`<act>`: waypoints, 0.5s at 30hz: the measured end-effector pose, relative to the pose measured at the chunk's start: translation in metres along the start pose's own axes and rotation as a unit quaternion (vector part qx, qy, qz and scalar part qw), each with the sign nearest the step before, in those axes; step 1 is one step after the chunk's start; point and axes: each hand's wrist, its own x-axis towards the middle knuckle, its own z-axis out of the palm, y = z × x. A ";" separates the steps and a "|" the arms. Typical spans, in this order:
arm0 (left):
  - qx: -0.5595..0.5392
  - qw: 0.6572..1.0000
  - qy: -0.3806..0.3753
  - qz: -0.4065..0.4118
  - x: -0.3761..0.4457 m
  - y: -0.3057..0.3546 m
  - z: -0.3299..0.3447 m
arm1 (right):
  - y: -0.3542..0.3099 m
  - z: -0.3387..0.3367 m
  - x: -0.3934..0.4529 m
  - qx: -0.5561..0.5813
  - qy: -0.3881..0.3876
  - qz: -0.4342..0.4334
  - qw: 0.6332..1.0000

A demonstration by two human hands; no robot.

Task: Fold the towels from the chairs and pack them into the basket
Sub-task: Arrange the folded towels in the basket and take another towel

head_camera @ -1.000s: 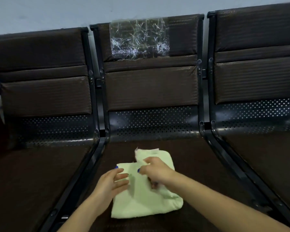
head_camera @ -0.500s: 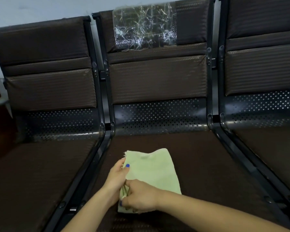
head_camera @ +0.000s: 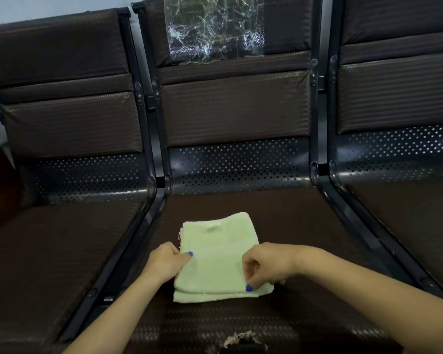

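Note:
A pale green towel (head_camera: 215, 254) lies folded into a thick rectangle on the seat of the middle chair (head_camera: 279, 226). My left hand (head_camera: 164, 261) holds its left edge, thumb on top and fingers under the fold. At the near right corner, my right hand (head_camera: 264, 267) pinches the towel, thumb pressing on the top layer. No basket is in view.
Three dark brown chairs stand joined in a row with black metal frames (head_camera: 149, 200) between the seats. Clear crinkled plastic (head_camera: 215, 29) covers the top of the middle backrest. A small torn patch (head_camera: 241, 338) shows at the seat's front edge.
The towel has been folded over once more into a neater, thicker rectangle. My right hand moved from the near left side to the near right corner; my left stays on the left edge.

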 end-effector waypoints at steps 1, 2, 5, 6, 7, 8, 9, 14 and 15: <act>0.006 1.000 -0.007 -0.006 -0.001 0.000 -0.002 | 0.003 0.002 -0.001 0.008 -0.011 -0.002 1.000; 0.008 1.000 -0.017 -0.016 -0.001 -0.001 -0.004 | 0.005 0.005 -0.001 0.011 -0.018 -0.003 1.000; 0.001 0.997 -0.055 -0.051 -0.002 -0.003 -0.008 | 0.007 0.011 0.005 -0.001 -0.030 -0.011 0.999; 0.001 0.997 -0.060 -0.056 -0.001 -0.003 -0.008 | 0.007 0.010 0.007 -0.001 -0.037 -0.012 0.999; 0.010 0.996 -0.063 -0.060 0.000 -0.003 -0.007 | 0.008 0.008 0.008 0.006 -0.046 -0.009 0.999; 0.025 0.996 -0.066 -0.063 0.000 -0.001 -0.006 | 0.010 0.006 0.008 0.020 -0.054 -0.002 0.998; 0.035 0.995 -0.070 -0.066 0.001 0.000 -0.005 | 0.011 0.004 0.008 0.040 -0.056 0.007 0.998; -0.028 0.994 -0.033 -0.096 0.007 0.001 0.003 | 0.025 -0.009 0.019 0.167 0.124 0.099 0.973; -0.046 0.994 -0.029 -0.098 0.009 -0.001 0.005 | 0.029 -0.011 0.025 0.186 0.159 0.122 0.962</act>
